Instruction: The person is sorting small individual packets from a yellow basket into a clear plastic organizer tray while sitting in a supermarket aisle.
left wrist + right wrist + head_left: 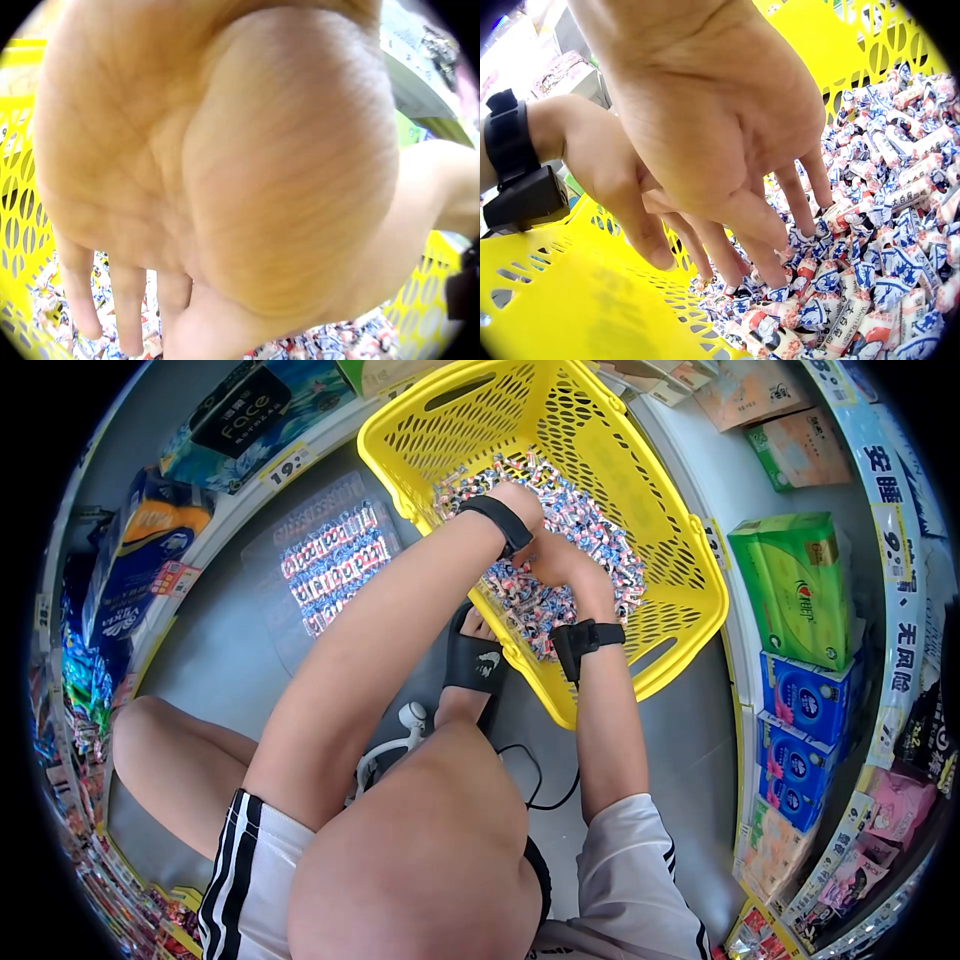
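Both hands reach down into a yellow plastic basket [665, 490] holding a layer of white, blue and red wrapped candies [855, 300]. My left hand [520, 510] is at the basket's near left side, palm facing its wrist camera. Its fingers [127, 307] stretch straight down over the candies. Beside it is my right hand [570, 565], which overlaps the left hand [604, 154] in the right wrist view. Its extended fingers [795, 199] touch the candies, tips partly hidden among them. Neither hand shows a candy in its grasp.
Left of the basket, rows of similar candies [340, 565] lie in a clear tray on the grey floor. Shelves of tissue packs [790, 590] flank both sides. A sandalled foot [475, 660], a white curved object [410, 720] and a black cable [540, 780] lie near the basket.
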The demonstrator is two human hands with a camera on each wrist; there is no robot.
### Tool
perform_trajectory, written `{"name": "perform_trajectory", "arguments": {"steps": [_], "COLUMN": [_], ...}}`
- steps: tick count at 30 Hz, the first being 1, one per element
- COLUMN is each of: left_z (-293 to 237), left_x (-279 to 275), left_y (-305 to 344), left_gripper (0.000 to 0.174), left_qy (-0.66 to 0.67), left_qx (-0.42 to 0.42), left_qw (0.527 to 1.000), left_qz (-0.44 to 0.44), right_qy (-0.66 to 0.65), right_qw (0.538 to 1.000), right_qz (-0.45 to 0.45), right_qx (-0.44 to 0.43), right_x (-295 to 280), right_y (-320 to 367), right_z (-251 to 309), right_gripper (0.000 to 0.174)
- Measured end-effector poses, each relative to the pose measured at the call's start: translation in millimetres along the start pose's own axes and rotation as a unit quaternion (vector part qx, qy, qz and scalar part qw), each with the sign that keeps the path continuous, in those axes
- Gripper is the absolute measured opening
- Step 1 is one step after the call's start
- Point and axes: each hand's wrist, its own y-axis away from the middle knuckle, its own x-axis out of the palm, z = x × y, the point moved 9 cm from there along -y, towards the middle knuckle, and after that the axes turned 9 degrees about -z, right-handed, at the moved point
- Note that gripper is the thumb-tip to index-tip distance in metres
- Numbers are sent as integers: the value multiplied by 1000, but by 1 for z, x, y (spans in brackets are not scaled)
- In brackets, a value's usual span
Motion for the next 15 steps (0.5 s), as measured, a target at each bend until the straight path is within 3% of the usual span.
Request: {"name": "perform_trajectory", "arguments": {"steps": [3,7,9,10,12,15], "left_z": [-2,-3,-3,-4,-6,-6], "left_x": [-1,-2,-4,0,3,6], "left_y": [5,1,1,1,3,3], "left_gripper": [21,21,22,24,23,28], "left_qy": [22,26,25,21,24,80], "left_qx": [4,-4,-12,-2,2,13], "left_qw": [999,999,999,1000,999,994], "left_qz": [23,-29,-45,-11,36,70], "right_qy": [-8,18,41,41,-5,9], "right_qw": [1000,999,998,998,998,999], "right_qz": [22,45,49,51,12,-7], "right_qx": [-15,5,-12,-12,-53,-39], "right_x": [-2,2,2,2,-6,-18], "right_y": [3,-4,-11,-13,-14,-5], "right_z": [2,-6,-14,-21,-18,-12], "right_gripper": [44,57,52,52,32,27]}}
